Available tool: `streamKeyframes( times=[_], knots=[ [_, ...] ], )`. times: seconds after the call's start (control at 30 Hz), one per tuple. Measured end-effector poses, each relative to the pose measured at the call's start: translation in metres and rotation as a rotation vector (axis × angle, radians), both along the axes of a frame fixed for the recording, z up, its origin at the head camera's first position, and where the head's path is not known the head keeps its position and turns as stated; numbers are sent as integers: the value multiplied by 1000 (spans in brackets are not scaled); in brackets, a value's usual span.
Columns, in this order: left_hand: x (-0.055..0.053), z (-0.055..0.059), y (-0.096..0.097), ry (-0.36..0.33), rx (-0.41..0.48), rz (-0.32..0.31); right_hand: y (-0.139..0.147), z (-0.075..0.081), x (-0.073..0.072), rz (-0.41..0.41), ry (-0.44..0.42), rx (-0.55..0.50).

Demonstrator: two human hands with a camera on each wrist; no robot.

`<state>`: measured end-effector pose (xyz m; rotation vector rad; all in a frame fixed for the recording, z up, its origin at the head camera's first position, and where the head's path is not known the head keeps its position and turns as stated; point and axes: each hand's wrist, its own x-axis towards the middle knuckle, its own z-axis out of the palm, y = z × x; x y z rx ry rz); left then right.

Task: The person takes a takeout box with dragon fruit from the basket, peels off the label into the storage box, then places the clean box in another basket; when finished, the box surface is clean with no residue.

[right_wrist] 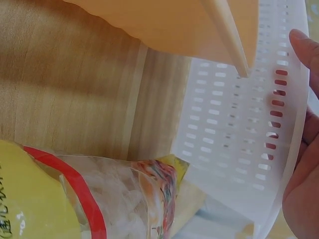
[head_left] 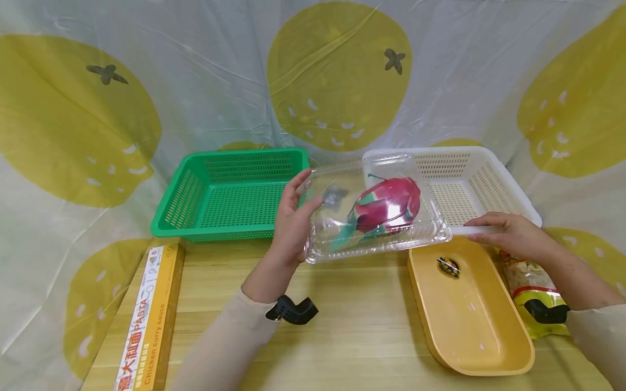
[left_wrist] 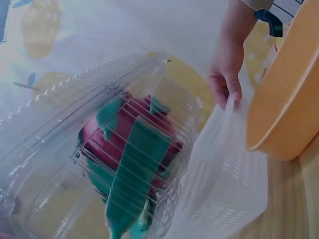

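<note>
My left hand (head_left: 290, 228) holds a clear plastic clamshell box (head_left: 325, 244) by its left end, thumb on the top. Inside the box lies a pink and green dragon fruit (head_left: 391, 203). The box is raised, overlapping the front left of the white basket (head_left: 513, 187) in the head view. My right hand (head_left: 513, 236) pinches the front rim of that basket, thumb and fingers on either side, as the right wrist view also shows. The left wrist view shows the fruit's green leaves (left_wrist: 137, 174) through the ridged plastic.
A green basket (head_left: 163, 217) stands at the back left. On the left lies a pasta box (head_left: 151, 320). An orange-yellow tub (head_left: 474, 315) sits in front of the white basket, with a yellow and clear food bag (head_left: 533, 282) on its right. A lemon-printed cloth (head_left: 205, 92) hangs behind.
</note>
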<state>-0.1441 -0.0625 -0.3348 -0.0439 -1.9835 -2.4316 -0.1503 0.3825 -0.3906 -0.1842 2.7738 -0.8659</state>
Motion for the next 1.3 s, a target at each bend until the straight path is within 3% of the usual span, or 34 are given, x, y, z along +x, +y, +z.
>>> streamKeyframes(
  times=[0.17, 0.3, 0.53, 0.7, 0.87, 1.03, 1.3],
  knots=[
    [-29, 10, 36, -31, 22, 1, 1, 0, 0, -2, 5, 6],
    [-49, 15, 63, -43, -27, 0, 1, -1, 1, -11, 4, -17],
    [-76, 21, 96, -55, -131, 7, 2, -2, 2, -8, 42, -14],
    [-93, 19, 115, -51, -166, 13, 2, -2, 2, 2, 74, -4],
    [-104, 12, 134, -85, -236, 52, -1, -3, -1, 15, 66, -15],
    [-111, 5, 151, -71, -367, 92, -5, -2, -1, -1, 37, -24],
    [-107, -11, 178, -102, -482, 75, -3, 2, 3, -15, 51, -4]
  ],
)
